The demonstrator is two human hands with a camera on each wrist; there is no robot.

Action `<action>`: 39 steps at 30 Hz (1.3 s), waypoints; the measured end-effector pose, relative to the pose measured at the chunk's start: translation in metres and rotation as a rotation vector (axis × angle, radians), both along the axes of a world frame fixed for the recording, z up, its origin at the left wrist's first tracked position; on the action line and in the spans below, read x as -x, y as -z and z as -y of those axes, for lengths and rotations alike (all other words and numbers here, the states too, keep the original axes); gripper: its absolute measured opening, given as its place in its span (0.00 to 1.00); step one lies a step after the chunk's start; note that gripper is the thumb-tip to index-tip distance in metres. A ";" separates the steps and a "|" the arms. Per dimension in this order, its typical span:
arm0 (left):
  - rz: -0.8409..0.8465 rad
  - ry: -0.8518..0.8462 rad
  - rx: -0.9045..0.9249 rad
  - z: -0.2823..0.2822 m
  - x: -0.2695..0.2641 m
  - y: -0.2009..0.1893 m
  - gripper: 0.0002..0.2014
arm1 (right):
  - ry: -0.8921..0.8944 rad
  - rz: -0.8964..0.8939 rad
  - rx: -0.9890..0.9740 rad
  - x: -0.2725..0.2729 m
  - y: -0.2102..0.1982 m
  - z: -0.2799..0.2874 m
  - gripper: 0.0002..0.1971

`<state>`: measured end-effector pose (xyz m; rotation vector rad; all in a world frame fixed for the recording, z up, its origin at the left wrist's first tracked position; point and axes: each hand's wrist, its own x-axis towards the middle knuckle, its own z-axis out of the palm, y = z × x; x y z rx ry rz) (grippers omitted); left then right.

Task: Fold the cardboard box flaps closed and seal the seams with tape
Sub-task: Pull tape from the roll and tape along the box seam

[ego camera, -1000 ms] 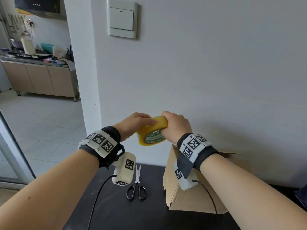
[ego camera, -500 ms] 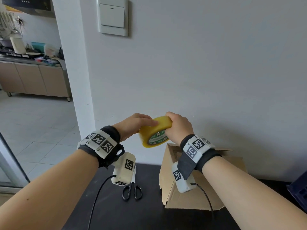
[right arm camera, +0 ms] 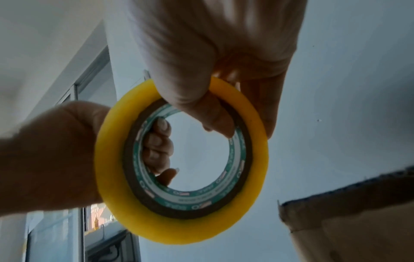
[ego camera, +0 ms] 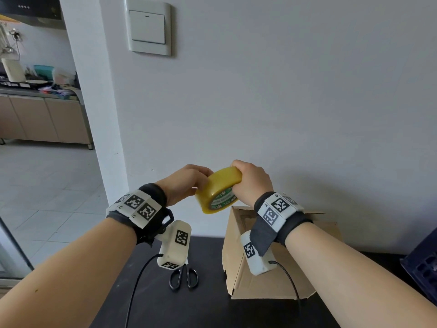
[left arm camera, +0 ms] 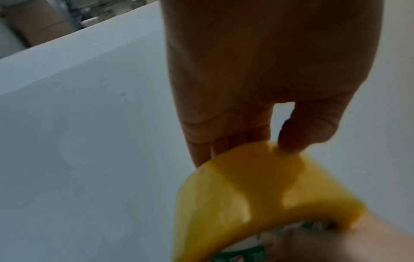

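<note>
Little is changing since a second ago: both hands are staying raised over the desk's middle, tilting the tape roll (ego camera: 218,189) slightly. Nearest, the scissors (ego camera: 183,278) are lying by the desk (ego camera: 165,308) front, the cardboard box (ego camera: 272,275) standing just right, flaps still up. The right hand (ego camera: 251,179) is gripping the roll through its core while the left hand (ego camera: 184,183) is pinching the outer layer, thumb picking at the tape end. Light, rigid and slick, it is probably best held by the core. Behind, a plain wall is carrying a switch (ego camera: 149,28); a kitchen is opening far left.
</note>
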<state>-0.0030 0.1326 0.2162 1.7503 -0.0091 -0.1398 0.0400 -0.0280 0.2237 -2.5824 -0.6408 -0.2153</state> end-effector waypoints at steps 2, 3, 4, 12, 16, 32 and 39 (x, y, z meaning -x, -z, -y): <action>-0.027 0.036 0.054 0.001 0.000 -0.001 0.14 | -0.002 0.018 0.037 0.000 -0.001 0.000 0.13; -0.038 0.045 0.044 0.002 -0.001 -0.002 0.15 | -0.004 0.027 0.050 0.000 -0.001 0.000 0.13; -0.039 0.043 0.017 0.003 -0.001 -0.003 0.15 | -0.002 0.029 0.050 0.000 -0.001 0.000 0.13; -0.047 0.052 0.110 0.004 0.002 -0.004 0.12 | 0.018 0.014 0.044 0.001 -0.002 0.008 0.15; -0.039 0.020 0.113 0.009 0.004 -0.005 0.12 | 0.011 0.025 0.059 0.004 -0.002 0.009 0.15; -0.026 0.024 0.049 0.014 0.003 -0.007 0.10 | 0.031 -0.008 0.050 -0.001 -0.008 0.015 0.14; -0.056 -0.004 0.163 0.016 0.003 -0.009 0.08 | 0.031 0.025 0.062 0.002 -0.008 0.016 0.19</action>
